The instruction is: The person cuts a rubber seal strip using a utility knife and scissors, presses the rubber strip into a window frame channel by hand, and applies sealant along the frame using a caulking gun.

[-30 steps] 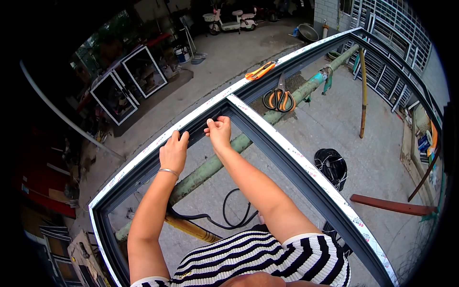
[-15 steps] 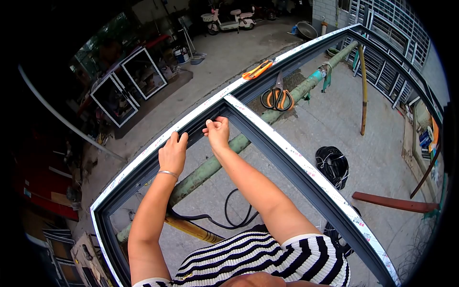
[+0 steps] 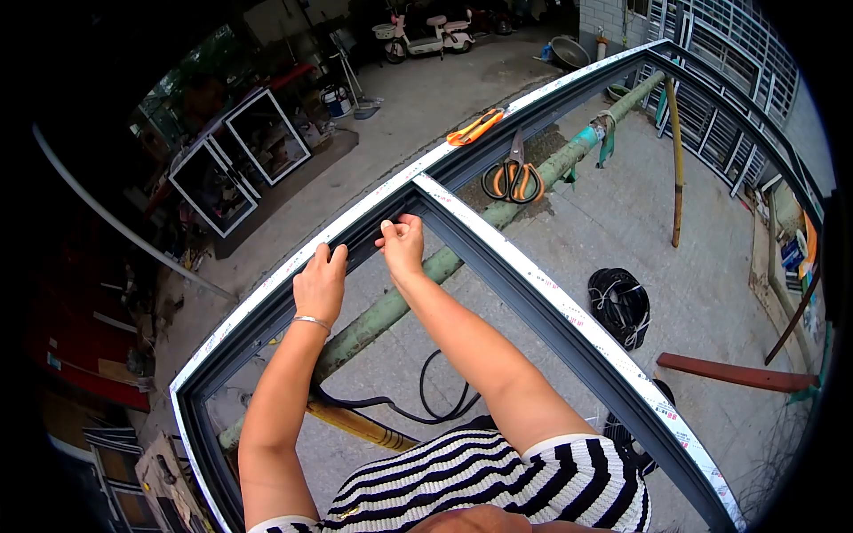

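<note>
A large dark grey window frame (image 3: 498,253) with white printed film on its edges lies across a green pole. My left hand (image 3: 320,282), a bracelet at its wrist, is closed over the inner edge of the far rail, fingers in the groove. To its right, my right hand (image 3: 402,246) is pinched close to the corner where the crossbar joins. A thin dark piece, seemingly a black rubber strip, shows at its fingertips; most of it is hidden. A loose length of black strip (image 3: 373,401) hangs and loops below my left forearm.
An orange utility knife (image 3: 475,128) lies on the far rail. Orange-handled scissors (image 3: 513,180) rest by the green pole (image 3: 569,160). On the floor sit a black coil (image 3: 619,307) and a reddish-brown bar (image 3: 736,373). Farther back stand white-edged frames (image 3: 267,138) and a scooter (image 3: 422,37).
Both hands stay almost in place, the right one shifting very slightly left along the rail. The view has tilted a little.
</note>
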`<state>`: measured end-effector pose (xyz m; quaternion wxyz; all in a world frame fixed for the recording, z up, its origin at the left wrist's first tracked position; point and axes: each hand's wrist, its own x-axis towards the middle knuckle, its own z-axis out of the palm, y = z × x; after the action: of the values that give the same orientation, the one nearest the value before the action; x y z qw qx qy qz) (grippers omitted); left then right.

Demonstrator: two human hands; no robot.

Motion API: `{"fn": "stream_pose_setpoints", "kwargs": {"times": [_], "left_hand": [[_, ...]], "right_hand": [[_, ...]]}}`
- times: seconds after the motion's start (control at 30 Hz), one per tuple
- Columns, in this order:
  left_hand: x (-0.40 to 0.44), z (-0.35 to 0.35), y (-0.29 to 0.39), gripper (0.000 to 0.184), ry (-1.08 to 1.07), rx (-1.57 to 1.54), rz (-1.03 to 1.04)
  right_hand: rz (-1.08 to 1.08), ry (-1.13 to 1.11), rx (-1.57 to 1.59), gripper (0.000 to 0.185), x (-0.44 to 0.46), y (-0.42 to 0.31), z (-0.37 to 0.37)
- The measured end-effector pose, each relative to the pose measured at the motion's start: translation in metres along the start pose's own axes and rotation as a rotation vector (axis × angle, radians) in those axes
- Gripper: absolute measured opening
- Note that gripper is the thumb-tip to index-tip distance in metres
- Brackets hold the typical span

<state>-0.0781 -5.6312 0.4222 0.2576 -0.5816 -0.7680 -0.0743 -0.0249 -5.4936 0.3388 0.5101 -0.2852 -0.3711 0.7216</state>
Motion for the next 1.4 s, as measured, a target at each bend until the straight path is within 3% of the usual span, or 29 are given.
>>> {"fn": "stream_pose_setpoints", "kwargs": {"times": [0.8, 1.4], "left_hand": [[0.0007, 0.0, 0.001, 0.019, -0.016, -0.036, -0.043], [0.0004, -0.0042, 0.0009, 0.02, -0.012, -0.032, -0.044]], "right_hand": [[0.012, 0.073, -0.024, 0.03, 0.001, -0.0008, 0.0003], [0.042, -0.039, -0.026, 0.033, 0.0005, -0.0003, -0.0021]]}}
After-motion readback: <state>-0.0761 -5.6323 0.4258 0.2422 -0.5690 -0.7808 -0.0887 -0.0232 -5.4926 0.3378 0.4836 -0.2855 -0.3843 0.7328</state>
